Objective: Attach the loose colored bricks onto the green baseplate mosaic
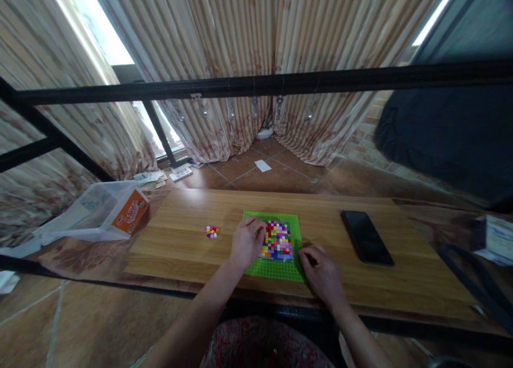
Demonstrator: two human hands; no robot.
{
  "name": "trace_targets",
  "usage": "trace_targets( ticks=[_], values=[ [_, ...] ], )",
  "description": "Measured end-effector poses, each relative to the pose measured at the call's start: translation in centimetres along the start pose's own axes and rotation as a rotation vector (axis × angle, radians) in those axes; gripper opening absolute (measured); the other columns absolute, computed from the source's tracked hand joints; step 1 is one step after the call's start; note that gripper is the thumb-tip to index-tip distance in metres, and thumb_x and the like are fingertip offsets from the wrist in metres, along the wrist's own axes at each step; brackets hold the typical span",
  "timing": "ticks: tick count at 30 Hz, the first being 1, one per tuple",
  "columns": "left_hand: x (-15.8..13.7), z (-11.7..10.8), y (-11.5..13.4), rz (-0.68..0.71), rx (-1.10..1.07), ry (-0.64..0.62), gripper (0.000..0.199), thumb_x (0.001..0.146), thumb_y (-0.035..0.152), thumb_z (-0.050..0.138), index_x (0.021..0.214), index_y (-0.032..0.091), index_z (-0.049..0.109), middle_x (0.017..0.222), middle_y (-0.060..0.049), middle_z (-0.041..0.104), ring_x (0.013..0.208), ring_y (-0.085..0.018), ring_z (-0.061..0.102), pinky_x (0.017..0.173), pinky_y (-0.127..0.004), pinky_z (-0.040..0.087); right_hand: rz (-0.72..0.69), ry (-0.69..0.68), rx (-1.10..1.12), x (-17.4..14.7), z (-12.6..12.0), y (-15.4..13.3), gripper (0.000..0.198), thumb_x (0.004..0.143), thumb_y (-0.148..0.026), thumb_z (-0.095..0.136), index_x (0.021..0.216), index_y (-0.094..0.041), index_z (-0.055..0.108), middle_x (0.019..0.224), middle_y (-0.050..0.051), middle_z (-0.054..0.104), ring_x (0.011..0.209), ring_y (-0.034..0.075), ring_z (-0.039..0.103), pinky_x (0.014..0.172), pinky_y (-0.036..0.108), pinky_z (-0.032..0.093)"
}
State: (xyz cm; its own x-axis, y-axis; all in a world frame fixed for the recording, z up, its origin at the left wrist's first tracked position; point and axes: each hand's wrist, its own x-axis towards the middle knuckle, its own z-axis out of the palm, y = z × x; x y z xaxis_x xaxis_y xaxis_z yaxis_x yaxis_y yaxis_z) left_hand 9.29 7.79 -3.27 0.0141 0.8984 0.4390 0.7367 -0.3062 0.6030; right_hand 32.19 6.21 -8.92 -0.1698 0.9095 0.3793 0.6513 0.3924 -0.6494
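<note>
A bright green studded baseplate [252,270] lies on the wooden table, with a dense block of small multicoloured bricks [280,242] covering its middle. Over the left side of that block is my left hand [247,239], its thumb and fingers pinched together at the upper left bricks. Whatever is between these fingertips is too small to make out. At the plate's right edge rests my right hand [323,274], fingers curled in and tips touching or very near the edge. Its grip is partly hidden. Left of the plate sits a small pile of loose bricks [211,231].
A black smartphone [366,237] lies on the table [180,213] to the right. A clear plastic box with an orange label [130,212] stands beyond the left end. A black metal bar [240,87] crosses behind the table, before striped curtains [232,31].
</note>
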Motion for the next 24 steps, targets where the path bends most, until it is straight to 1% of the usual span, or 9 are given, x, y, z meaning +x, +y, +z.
trace_targets(
  ticks=[5, 9, 13, 16, 20, 22, 24],
  values=[
    [-0.2, 0.2, 0.0, 0.001, -0.008, 0.031, 0.014, 0.086, 0.012, 0.058, 0.084, 0.022, 0.069, 0.090, -0.003, 0.067, 0.089, -0.017, 0.062, 0.083, -0.032, 0.052, 0.030, -0.010, -0.012, 0.0, -0.1, -0.3, 0.025, 0.093, -0.037, 0.050, 0.081, -0.023, 0.067, 0.084, 0.004, 0.068, 0.078, 0.019, 0.064, 0.072, 0.031, 0.047],
    [-0.4, 0.5, -0.3, 0.021, 0.012, 0.036, 0.015, 0.085, 0.012, 0.058, 0.086, 0.022, 0.069, 0.093, -0.004, 0.067, 0.090, -0.018, 0.062, 0.084, -0.033, 0.052, 0.028, -0.004, -0.003, -0.1, 0.0, -0.1, 0.025, 0.093, -0.039, 0.051, 0.082, -0.023, 0.067, 0.085, 0.004, 0.068, 0.079, 0.019, 0.064, 0.074, 0.031, 0.048],
    [-0.2, 0.7, -0.1, -0.002, 0.011, 0.052, 0.016, 0.081, 0.008, 0.058, 0.081, 0.021, 0.068, 0.091, -0.004, 0.066, 0.088, -0.017, 0.062, 0.083, -0.032, 0.052, 0.014, -0.005, 0.017, -0.1, 0.0, 0.2, 0.027, 0.093, -0.041, 0.050, 0.082, -0.022, 0.067, 0.084, 0.005, 0.068, 0.078, 0.019, 0.064, 0.075, 0.031, 0.048],
    [0.0, 0.8, 0.3, -0.070, -0.055, 0.082, 0.018, 0.077, 0.005, 0.058, 0.076, 0.020, 0.067, 0.090, -0.003, 0.065, 0.087, -0.017, 0.062, 0.082, -0.032, 0.052, 0.014, -0.005, 0.009, 0.0, 0.0, 0.1, 0.029, 0.093, -0.042, 0.050, 0.082, -0.022, 0.067, 0.084, 0.005, 0.068, 0.078, 0.019, 0.064, 0.074, 0.032, 0.048],
    [0.1, 1.2, 0.7, -0.198, -0.165, 0.128, 0.019, 0.073, 0.003, 0.058, 0.070, 0.020, 0.065, 0.087, -0.002, 0.062, 0.085, -0.016, 0.061, 0.080, -0.031, 0.053, 0.017, -0.003, 0.001, 0.0, -0.1, 0.0, 0.031, 0.093, -0.043, 0.048, 0.082, -0.021, 0.068, 0.084, 0.006, 0.068, 0.078, 0.020, 0.064, 0.073, 0.032, 0.049],
    [0.1, 1.7, 0.6, -0.283, -0.224, 0.164, 0.019, 0.070, 0.003, 0.059, 0.074, 0.019, 0.067, 0.088, -0.002, 0.061, 0.082, -0.015, 0.060, 0.078, -0.029, 0.053, 0.013, -0.005, 0.003, 0.0, -0.1, 0.1, 0.031, 0.093, -0.042, 0.048, 0.082, -0.021, 0.068, 0.084, 0.006, 0.068, 0.078, 0.020, 0.064, 0.073, 0.032, 0.049],
    [0.0, 2.2, 0.3, -0.401, -0.285, 0.201, 0.026, 0.067, 0.004, 0.063, 0.087, 0.020, 0.070, 0.091, -0.001, 0.061, 0.076, -0.013, 0.058, 0.074, -0.028, 0.053, 0.002, -0.004, 0.005, -0.1, -0.1, 0.1, 0.029, 0.093, -0.041, 0.049, 0.082, -0.022, 0.068, 0.084, 0.006, 0.068, 0.078, 0.020, 0.064, 0.073, 0.032, 0.049]
  ],
)
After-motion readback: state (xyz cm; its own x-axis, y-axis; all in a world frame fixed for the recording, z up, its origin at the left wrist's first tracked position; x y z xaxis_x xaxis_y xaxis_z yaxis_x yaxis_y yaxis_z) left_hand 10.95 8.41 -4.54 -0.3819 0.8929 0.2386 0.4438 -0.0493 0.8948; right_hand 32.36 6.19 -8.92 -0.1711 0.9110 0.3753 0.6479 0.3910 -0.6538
